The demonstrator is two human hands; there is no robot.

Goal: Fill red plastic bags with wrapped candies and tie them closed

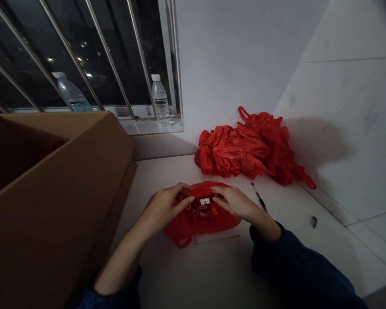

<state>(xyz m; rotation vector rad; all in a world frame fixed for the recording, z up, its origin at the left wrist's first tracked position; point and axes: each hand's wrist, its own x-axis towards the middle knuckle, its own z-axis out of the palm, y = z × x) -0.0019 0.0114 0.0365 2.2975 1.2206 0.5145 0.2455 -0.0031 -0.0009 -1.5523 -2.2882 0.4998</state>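
A red plastic bag point(202, 223) lies on the white counter point(212, 270) in front of me, with small red packets and a white label point(205, 201) showing at its mouth. My left hand point(164, 206) grips the bag's left edge, fingers curled around the plastic. On the bag's right edge, my right hand point(233, 201) pinches the plastic the same way. Both hands hold the bag's mouth apart. A flat white object point(217, 236) sticks out from under the bag.
A heap of red plastic bags point(251, 148) sits against the back wall. A large open cardboard box point(51, 193) stands at my left. A black pen point(259, 196) and a small dark clip point(314, 221) lie on the counter. Two water bottles point(160, 101) stand on the barred window sill.
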